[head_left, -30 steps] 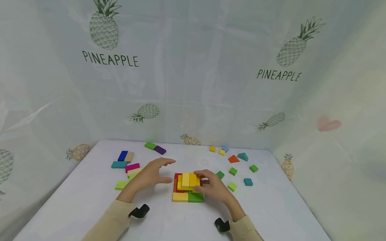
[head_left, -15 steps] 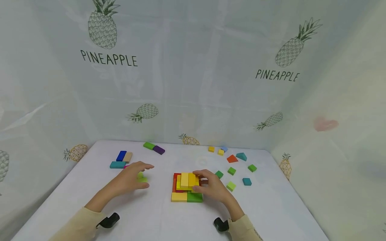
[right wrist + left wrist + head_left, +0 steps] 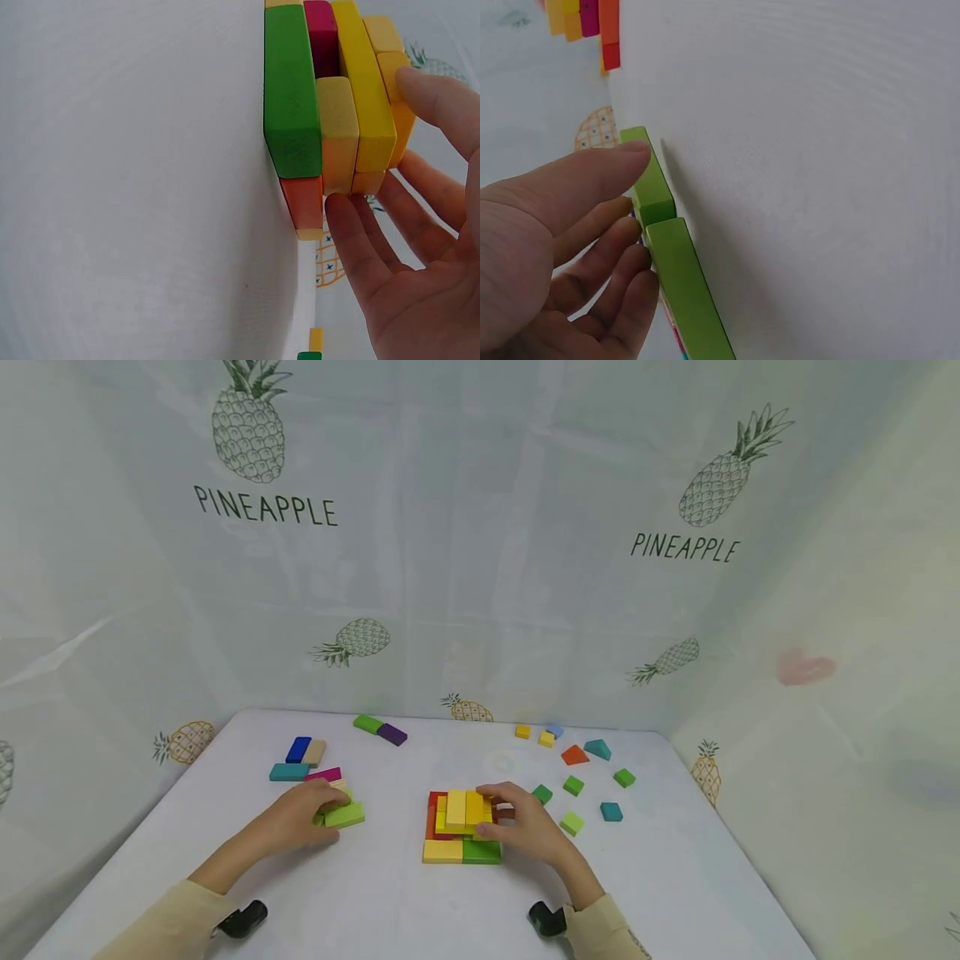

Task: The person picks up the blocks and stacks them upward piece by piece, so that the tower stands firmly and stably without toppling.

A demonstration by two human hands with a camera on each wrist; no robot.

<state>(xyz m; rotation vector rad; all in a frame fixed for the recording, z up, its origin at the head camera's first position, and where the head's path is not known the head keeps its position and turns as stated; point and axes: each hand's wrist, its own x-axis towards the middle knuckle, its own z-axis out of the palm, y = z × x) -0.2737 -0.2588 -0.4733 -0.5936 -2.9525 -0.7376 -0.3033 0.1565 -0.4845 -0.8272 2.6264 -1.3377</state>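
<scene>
At the left of the table, my left hand [image 3: 296, 817] pinches a light green block [image 3: 347, 815] between thumb and fingers. In the left wrist view the thumb lies over one end of this block [image 3: 654, 176]; a second light green block [image 3: 690, 292] lies end to end with it. In the middle stands a stepped stack of blocks, with a green block [image 3: 482, 853] low at the front and yellow blocks [image 3: 456, 811] on top. My right hand [image 3: 528, 827] holds the stack's upper right side, thumb on the top yellow block [image 3: 394, 71] and fingers curled behind.
Beyond my left hand lie a magenta block [image 3: 324, 773], a teal block [image 3: 289, 772], a blue block [image 3: 298, 748] and a tan block [image 3: 315, 752]. Green and purple blocks [image 3: 392, 734] lie at the back. Right of the stack are several scattered small pieces, including an orange-red triangle [image 3: 575, 755].
My left hand has moved left, away from the stack, down to the light green blocks and now grips one. The right hand has stayed at the stack.
</scene>
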